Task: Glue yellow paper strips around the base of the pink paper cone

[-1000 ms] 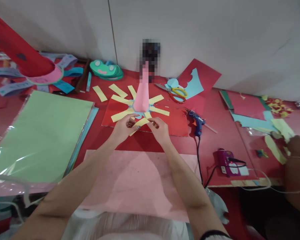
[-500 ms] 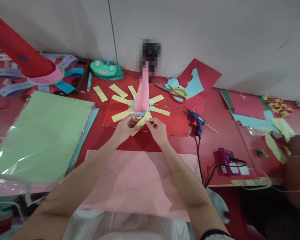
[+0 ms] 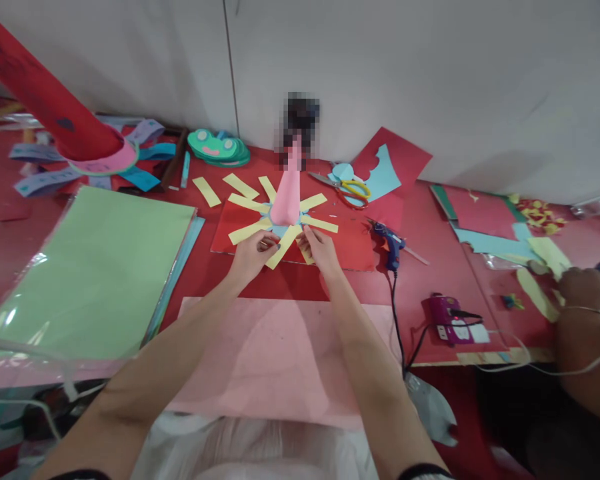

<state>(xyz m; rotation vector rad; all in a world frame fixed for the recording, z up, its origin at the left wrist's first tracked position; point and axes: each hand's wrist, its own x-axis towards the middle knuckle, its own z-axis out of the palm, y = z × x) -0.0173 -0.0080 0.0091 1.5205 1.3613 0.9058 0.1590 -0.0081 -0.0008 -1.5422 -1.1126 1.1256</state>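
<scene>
A pink paper cone (image 3: 287,200) stands on blue paper, with yellow strips fanned around it, over a red sheet (image 3: 353,243). My left hand (image 3: 254,255) is at the left edge of a front yellow strip (image 3: 282,248), its thumb and fingers closed together on that edge. To the right, my right hand (image 3: 321,252) has its fingertips closed by the cone's base, at the top of a second yellow strip (image 3: 306,255) that it partly covers. Three loose yellow strips, one of them here (image 3: 207,192), lie behind and left of the cone.
Scissors (image 3: 343,187) lie behind right, near a blue glue gun (image 3: 393,245) with its cable. Green sheets (image 3: 95,267) are at left below a red tube (image 3: 55,93). A purple power adapter (image 3: 447,319) and another person's hand (image 3: 585,290) are at right.
My hands have moved slightly apart. A second front strip now shows beneath my right hand, and the first strip is more exposed. The view has shifted slightly.
</scene>
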